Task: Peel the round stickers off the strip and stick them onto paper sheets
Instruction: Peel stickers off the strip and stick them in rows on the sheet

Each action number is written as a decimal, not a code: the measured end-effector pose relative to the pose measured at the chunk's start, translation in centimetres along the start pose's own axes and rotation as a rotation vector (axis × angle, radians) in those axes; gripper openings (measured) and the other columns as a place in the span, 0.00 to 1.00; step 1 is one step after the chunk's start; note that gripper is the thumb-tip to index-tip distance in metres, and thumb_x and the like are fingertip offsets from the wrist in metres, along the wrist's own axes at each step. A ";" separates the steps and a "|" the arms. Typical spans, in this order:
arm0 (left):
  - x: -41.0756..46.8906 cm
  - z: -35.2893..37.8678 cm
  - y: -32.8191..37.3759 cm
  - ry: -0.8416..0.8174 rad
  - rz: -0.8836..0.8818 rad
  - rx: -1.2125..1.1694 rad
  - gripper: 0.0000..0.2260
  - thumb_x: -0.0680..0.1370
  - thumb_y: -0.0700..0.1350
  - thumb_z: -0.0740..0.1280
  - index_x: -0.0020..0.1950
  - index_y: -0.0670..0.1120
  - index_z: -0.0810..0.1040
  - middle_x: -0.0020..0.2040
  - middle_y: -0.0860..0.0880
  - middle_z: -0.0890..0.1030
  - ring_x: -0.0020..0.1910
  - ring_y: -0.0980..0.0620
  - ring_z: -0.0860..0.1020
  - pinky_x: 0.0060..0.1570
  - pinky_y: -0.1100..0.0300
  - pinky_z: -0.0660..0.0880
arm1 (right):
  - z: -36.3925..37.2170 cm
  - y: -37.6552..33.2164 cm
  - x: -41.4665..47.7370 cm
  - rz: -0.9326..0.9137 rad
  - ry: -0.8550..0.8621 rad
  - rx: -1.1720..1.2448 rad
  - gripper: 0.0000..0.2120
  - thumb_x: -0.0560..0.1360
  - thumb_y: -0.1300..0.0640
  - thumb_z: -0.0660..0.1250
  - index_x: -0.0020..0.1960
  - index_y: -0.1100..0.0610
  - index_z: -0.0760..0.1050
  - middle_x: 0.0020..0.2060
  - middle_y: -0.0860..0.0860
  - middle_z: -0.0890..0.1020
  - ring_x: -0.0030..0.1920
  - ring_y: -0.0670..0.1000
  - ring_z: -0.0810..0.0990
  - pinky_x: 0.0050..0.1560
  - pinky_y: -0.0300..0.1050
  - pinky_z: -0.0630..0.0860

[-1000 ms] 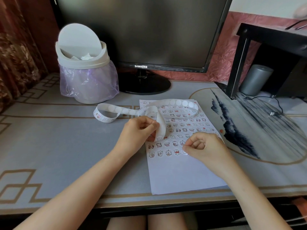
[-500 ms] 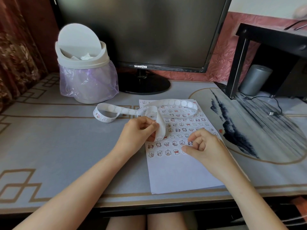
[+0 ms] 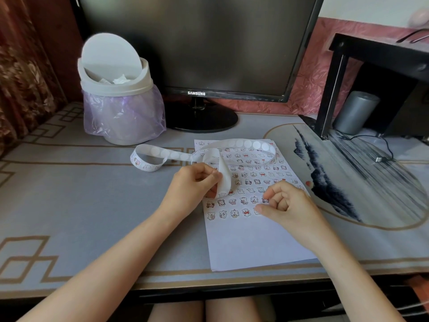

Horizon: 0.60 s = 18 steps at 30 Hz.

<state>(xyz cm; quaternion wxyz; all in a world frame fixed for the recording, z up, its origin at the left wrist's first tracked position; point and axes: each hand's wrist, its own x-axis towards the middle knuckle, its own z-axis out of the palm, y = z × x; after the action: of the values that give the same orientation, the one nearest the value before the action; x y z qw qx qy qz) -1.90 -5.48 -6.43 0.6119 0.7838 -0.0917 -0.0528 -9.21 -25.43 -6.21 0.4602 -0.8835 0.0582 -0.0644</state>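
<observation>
While my left hand (image 3: 197, 182) pinches the white paper strip of round cartoon stickers (image 3: 248, 144) at frame centre, the strip's long axis rises from my fingertips. My right hand (image 3: 285, 205) lies just right of it, fingers curled and empty, thumb tip pressing the white paper sheet (image 3: 250, 242). It looks nearest for peeling.

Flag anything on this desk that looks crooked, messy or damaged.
Nothing is damaged or spilled. The sticker strip sprawls in twisted loops from the desk across the paper sheet, which lies slightly askew to the desk edge. The bin lid stands tipped open over crumpled scraps.
</observation>
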 end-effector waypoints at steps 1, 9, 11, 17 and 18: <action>0.0 0.0 0.0 0.001 0.000 -0.002 0.06 0.78 0.43 0.67 0.44 0.42 0.80 0.40 0.44 0.84 0.36 0.52 0.81 0.45 0.61 0.80 | -0.1 0.0 0.0 -0.001 -0.008 -0.005 0.09 0.69 0.59 0.75 0.42 0.52 0.75 0.32 0.48 0.75 0.27 0.40 0.68 0.34 0.36 0.67; -0.1 0.0 0.0 0.001 0.008 0.004 0.07 0.78 0.44 0.67 0.43 0.43 0.80 0.40 0.44 0.84 0.36 0.52 0.81 0.45 0.61 0.80 | 0.0 0.3 0.1 -0.005 -0.012 -0.022 0.09 0.69 0.59 0.74 0.42 0.51 0.74 0.32 0.47 0.75 0.27 0.41 0.68 0.34 0.36 0.67; -0.1 0.0 0.0 0.004 0.014 0.007 0.07 0.78 0.44 0.67 0.43 0.43 0.80 0.39 0.45 0.84 0.35 0.52 0.81 0.45 0.61 0.80 | -0.1 0.3 0.2 -0.013 -0.006 -0.052 0.08 0.71 0.60 0.72 0.42 0.50 0.74 0.32 0.46 0.75 0.27 0.40 0.69 0.34 0.35 0.67; 0.0 0.0 0.2 0.013 0.029 -0.046 0.07 0.78 0.42 0.66 0.43 0.41 0.80 0.37 0.45 0.83 0.35 0.53 0.80 0.45 0.56 0.81 | -0.1 -1.1 1.3 -0.023 0.000 0.095 0.05 0.72 0.57 0.71 0.40 0.50 0.77 0.32 0.47 0.80 0.30 0.42 0.72 0.39 0.43 0.71; 0.0 0.0 0.3 0.020 0.036 -0.057 0.07 0.78 0.42 0.66 0.43 0.41 0.80 0.37 0.45 0.82 0.35 0.53 0.80 0.45 0.56 0.81 | 0.1 -1.6 1.5 -0.054 0.006 0.120 0.04 0.72 0.57 0.71 0.40 0.51 0.77 0.33 0.47 0.81 0.31 0.42 0.74 0.40 0.43 0.72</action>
<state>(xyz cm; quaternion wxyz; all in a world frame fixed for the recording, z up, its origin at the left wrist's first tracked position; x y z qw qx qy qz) -1.87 -5.55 -6.19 0.6356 0.7649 -0.0982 -0.0366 -7.65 -24.66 -4.90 0.5101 -0.8555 0.0319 -0.0827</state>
